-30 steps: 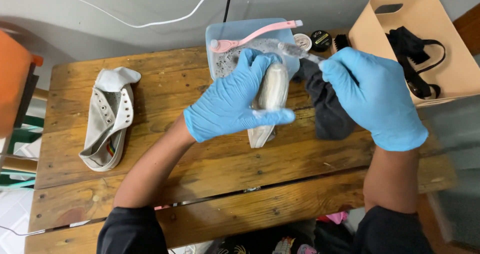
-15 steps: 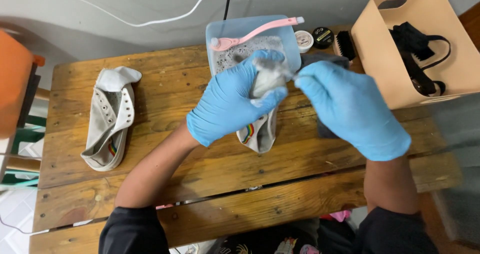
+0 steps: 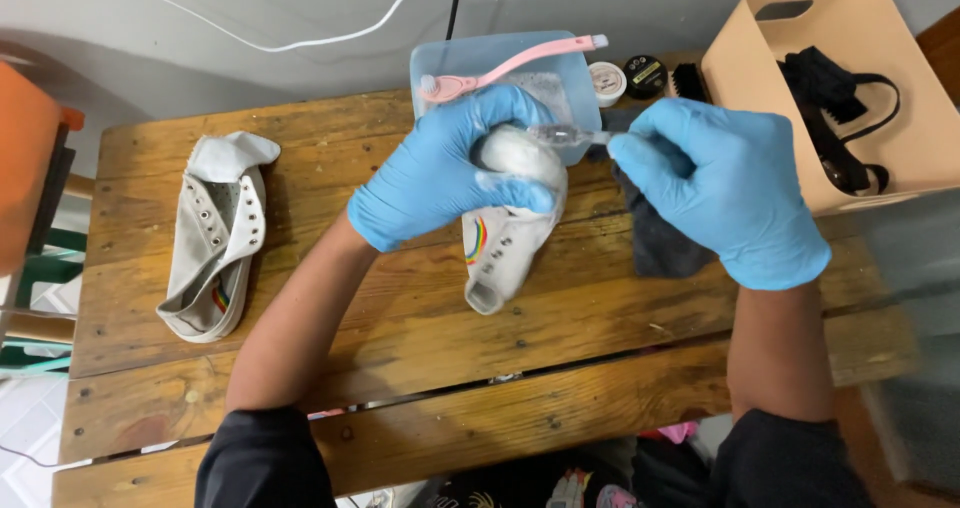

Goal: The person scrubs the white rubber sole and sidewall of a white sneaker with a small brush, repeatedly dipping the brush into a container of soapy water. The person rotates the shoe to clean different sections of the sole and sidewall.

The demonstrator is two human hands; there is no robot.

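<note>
Gripping one white sneaker (image 3: pixel 505 238) at its toe over the wooden table (image 3: pixel 300 368), the left hand (image 3: pixel 450 173) is closed; the right hand (image 3: pixel 725 188) pinches one clear brush (image 3: pixel 565 134). A second sneaker (image 3: pixel 215 238) lies apart.

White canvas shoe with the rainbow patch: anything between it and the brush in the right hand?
Nothing visible. The left hand grips the white canvas shoe at its toe, and the right hand holds the clear-handled brush right at the toe.

The wooden table (image 3: pixel 300 388) carries a grey shoe (image 3: pixel 215 238) at nine o'clock, a clear tub (image 3: pixel 570 73) and two small jars (image 3: pixel 625 76) at twelve, a beige basket (image 3: pixel 740 78) at two, a dark cloth (image 3: pixel 660 243) near centre.
</note>
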